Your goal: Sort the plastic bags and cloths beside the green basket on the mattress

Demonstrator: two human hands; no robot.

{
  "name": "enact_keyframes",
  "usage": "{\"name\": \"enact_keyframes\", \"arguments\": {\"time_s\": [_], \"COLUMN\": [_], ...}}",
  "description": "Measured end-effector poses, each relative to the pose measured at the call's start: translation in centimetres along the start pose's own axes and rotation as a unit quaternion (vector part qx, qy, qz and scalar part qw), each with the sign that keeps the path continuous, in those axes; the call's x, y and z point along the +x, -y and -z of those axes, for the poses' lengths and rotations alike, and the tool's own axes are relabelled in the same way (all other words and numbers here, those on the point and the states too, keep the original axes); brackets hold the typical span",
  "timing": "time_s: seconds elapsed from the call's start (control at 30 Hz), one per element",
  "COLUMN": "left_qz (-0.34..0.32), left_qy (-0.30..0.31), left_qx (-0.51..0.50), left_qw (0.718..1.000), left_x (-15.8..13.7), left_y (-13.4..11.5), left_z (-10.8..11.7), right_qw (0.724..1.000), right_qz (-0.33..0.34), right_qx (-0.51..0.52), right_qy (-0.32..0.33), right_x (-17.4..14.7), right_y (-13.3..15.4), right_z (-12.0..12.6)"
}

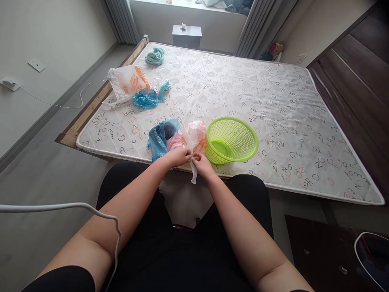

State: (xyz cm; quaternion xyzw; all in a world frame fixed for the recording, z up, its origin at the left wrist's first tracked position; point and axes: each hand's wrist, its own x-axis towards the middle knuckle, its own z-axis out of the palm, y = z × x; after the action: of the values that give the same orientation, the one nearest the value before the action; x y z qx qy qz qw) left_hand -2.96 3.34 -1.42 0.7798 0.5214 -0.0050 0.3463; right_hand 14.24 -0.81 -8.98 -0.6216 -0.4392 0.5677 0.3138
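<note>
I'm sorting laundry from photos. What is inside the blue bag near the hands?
The blue bag lies open on the mattress, showing something dark and something pink. Its folds cover the rest, so what they are is unclear.

A letter-printed mattress (273, 105) carries plastic bags (170, 138), a green basket (232, 140), a teal cloth (154, 55).

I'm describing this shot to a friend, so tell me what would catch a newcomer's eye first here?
The bright green basket stands out first, lying tipped on its side at the near edge of the letter-printed mattress. Just left of it, the left hand and right hand pinch a thin white plastic bag beside a blue bag. Farther back on the left lie an orange-printed bag, another blue bag and a teal cloth.
</note>
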Motion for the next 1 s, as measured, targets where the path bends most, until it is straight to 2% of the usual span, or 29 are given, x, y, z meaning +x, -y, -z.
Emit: {"name": "enact_keyframes", "arguments": {"time_s": [0.13,0.27,0.33,0.4,0.47,0.53,0.63,0.7,0.83,1.0], "left_qz": [0.060,0.077,0.081,0.097,0.111,0.103,0.058,0.031,0.005,0.011], "left_qy": [-0.121,-0.212,-0.206,-0.158,-0.107,-0.086,-0.097,-0.099,-0.093,-0.086], "left_qx": [-0.029,-0.054,-0.077,-0.105,-0.116,-0.100,-0.055,-0.033,-0.024,-0.042], "left_qw": [0.990,0.973,0.972,0.977,0.981,0.986,0.992,0.994,0.995,0.995], "left_x": [0.1,0.6,0.6,0.6,0.4,0.4,0.5,0.7,0.6,0.0], "left_y": [-0.3,0.4,0.7,0.7,0.5,0.3,0.1,0.0,-0.3,-0.8], "left_z": [0.7,0.7,0.5,0.3,0.1,0.0,0.0,0.0,0.1,0.1], "right_qw": [1.000,1.000,1.000,1.000,0.997,0.990,0.977,0.975,0.978,0.978], "right_qz": [0.013,0.013,0.005,0.005,0.033,0.082,0.141,0.158,0.165,0.153], "right_qx": [-0.014,-0.007,-0.007,-0.023,-0.048,-0.074,-0.105,-0.106,-0.081,-0.099], "right_qy": [-0.004,-0.002,-0.002,-0.012,-0.044,-0.083,-0.119,-0.115,-0.093,-0.100], "right_x": [0.4,0.2,-0.1,-0.3,-0.6,-0.7,-0.6,-0.5,-0.5,-0.8], "right_y": [-0.4,0.0,0.5,1.0,1.4,1.7,1.7,1.5,1.4,1.8], "right_z": [0.1,0.0,0.0,0.0,0.1,0.2,0.3,0.2,0.0,0.5]}}
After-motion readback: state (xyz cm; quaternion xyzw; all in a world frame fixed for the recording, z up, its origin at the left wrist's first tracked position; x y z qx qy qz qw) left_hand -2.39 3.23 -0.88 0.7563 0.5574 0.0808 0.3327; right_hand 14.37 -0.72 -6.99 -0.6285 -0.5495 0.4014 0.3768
